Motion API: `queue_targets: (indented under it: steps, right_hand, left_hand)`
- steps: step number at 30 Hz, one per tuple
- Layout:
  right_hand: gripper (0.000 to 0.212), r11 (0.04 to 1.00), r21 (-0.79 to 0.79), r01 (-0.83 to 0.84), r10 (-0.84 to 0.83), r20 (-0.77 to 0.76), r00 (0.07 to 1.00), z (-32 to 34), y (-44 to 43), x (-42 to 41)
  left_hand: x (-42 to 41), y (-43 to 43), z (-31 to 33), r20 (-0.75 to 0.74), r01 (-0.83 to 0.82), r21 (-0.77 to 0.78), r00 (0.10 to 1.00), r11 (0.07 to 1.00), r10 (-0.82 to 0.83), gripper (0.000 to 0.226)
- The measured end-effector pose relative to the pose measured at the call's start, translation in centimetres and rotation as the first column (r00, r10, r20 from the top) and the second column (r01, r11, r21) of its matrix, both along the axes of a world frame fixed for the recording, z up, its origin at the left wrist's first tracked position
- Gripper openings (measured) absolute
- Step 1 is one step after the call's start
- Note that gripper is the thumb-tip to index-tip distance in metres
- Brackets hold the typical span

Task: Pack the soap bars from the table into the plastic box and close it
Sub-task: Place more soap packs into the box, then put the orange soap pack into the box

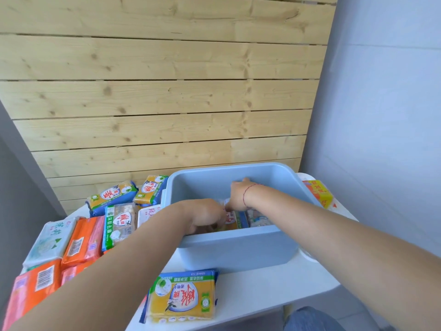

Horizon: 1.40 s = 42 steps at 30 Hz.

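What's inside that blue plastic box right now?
Both hands are in the blue plastic box: the left hand and the right hand handle wrapped soap bars lying at the bottom. The near wall and the hands cover the rest, so their number cannot be told.

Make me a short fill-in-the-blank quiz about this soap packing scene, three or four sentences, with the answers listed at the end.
1. Both hands, the left hand and the right hand, reach into the light ____ plastic box.
2. The yellow soap bar nearest the camera lies on the white table just in ____ of the box.
3. The orange soap packs lie to the ____ of the box.
4. A thin red ____ circles the right wrist.

Answers: blue; front; left; string
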State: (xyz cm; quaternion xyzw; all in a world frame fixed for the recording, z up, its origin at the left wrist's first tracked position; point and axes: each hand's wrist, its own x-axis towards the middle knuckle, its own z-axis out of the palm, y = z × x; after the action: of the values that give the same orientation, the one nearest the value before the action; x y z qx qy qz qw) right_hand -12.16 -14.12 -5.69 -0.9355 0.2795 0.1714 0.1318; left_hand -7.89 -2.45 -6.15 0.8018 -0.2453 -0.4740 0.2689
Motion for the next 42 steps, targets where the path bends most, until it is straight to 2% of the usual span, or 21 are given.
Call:
queue_targets:
  steps: [2,4,5,7,8,9,11,13,15,16,19,22,25,28,30,32,34,36,38,40,42]
  right_hand:
    - [0.026,0.999,-0.034,-0.036,0.035,-0.033,0.999,0.3,-1.0,-0.6]
    - [0.028,0.992,0.123,-0.01,-0.011,0.169,0.986,1.3,-3.1,-1.0]
    - [0.021,0.971,0.241,0.0,-0.086,0.346,0.934,2.2,-4.5,-1.5]
    - [0.014,0.927,0.374,0.003,-0.256,0.627,0.735,4.6,-7.7,-3.0]
    - [0.022,0.935,0.355,0.02,-0.281,0.702,0.654,5.3,-9.6,-4.0]
    - [0.031,0.954,0.293,0.055,-0.261,0.732,0.629,5.8,-11.6,-5.1]
    - [0.05,0.986,0.109,0.127,-0.167,0.629,0.759,5.3,-14.9,-6.9]
    - [0.072,0.994,0.019,0.106,-0.107,0.306,0.946,3.2,-16.7,-8.4]
    - [0.093,0.997,-0.075,0.018,-0.017,0.011,1.0,0.4,-16.9,-8.8]
    - [0.092,0.994,-0.112,-0.015,0.012,-0.027,1.0,-1.1,-17.0,-8.6]
    - [0.043,0.997,-0.078,0.015,-0.011,0.043,0.999,-4.0,-17.0,-7.9]
    - [0.024,0.983,-0.184,0.017,-0.004,0.071,0.997,-5.0,-17.2,-7.7]
    - [0.027,0.945,-0.326,0.027,0.012,0.116,0.993,-5.5,-17.5,-8.0]
    - [0.027,0.958,-0.199,0.205,-0.156,0.239,0.959,-3.4,-17.5,-9.2]
    - [0.041,0.933,-0.146,0.329,-0.259,0.36,0.896,-0.8,-17.6,-9.9]
    - [0.056,0.888,-0.184,0.422,-0.28,0.513,0.812,2.3,-17.2,-10.1]
    - [0.054,0.862,-0.183,0.473,-0.246,0.664,0.706,5.8,-15.8,-9.8]
    - [0.054,0.898,-0.084,0.432,-0.227,0.752,0.619,9.0,-13.4,-8.8]
    - [0.052,0.957,0.117,0.266,-0.258,0.764,0.591,10.7,-10.2,-7.1]
    - [0.035,0.93,0.364,0.058,-0.315,0.703,0.637,10.1,-6.5,-5.1]
    - [0.032,0.862,0.507,0.011,-0.362,0.6,0.713,7.9,-3.0,-2.7]
  left_hand:
    - [0.1,-0.3,-0.2,0.005,0.032,0.027,0.999,0.999,-0.032,0.023]
    - [0.3,-0.4,-0.4,0.008,0.063,0.043,0.998,0.997,-0.063,0.019]
    - [0.4,-0.4,-0.6,-0.001,0.068,0.041,0.998,0.997,-0.068,0.016]
    - [0.5,-0.3,-0.9,-0.017,0.059,0.026,0.998,0.998,-0.059,0.012]
    - [0.5,-0.3,-0.9,-0.021,0.051,0.018,0.998,0.999,-0.051,0.014]
    - [0.5,-0.5,-0.9,-0.026,0.045,0.011,0.999,0.999,-0.045,0.016]
    - [0.6,-0.4,-1.0,-0.035,0.035,0.007,0.999,0.999,-0.034,0.021]
    - [0.5,-0.5,-1.0,-0.035,0.025,0.002,0.999,1.0,-0.025,0.023]
    - [0.6,-0.6,-1.1,-0.048,0.017,-0.007,0.999,1.0,-0.017,0.024]
    - [0.6,-0.7,-1.1,-0.053,0.012,-0.011,0.999,1.0,-0.012,0.024]
    - [0.7,-0.5,-1.1,-0.089,-0.008,-0.014,0.996,1.0,0.007,0.022]
    - [0.6,-0.3,-1.1,-0.123,-0.014,-0.007,0.992,1.0,0.013,0.013]
    - [0.7,-0.2,-1.1,-0.157,-0.015,-0.001,0.988,1.0,0.015,0.007]
    - [0.6,-0.3,-1.0,-0.154,-0.048,-0.013,0.987,0.999,0.045,0.011]
    - [0.4,-0.4,-1.0,-0.133,-0.105,-0.048,0.986,0.993,0.098,0.014]
    - [0.3,-0.5,-1.0,-0.07,-0.143,-0.112,0.988,0.983,0.136,0.016]
    - [0.5,-0.5,-0.6,0.04,-0.147,-0.215,0.987,0.966,0.159,0.01]
    - [1.1,-0.5,-0.1,0.149,-0.194,-0.377,0.952,0.906,0.266,0.014]
    - [1.9,0.0,0.8,0.18,-0.305,-0.587,0.854,0.75,0.488,0.026]
    - [2.7,1.1,1.7,0.14,-0.355,-0.745,0.745,0.565,0.652,0.029]
    - [3.5,2.1,1.8,0.134,-0.359,-0.793,0.685,0.492,0.716,0.029]
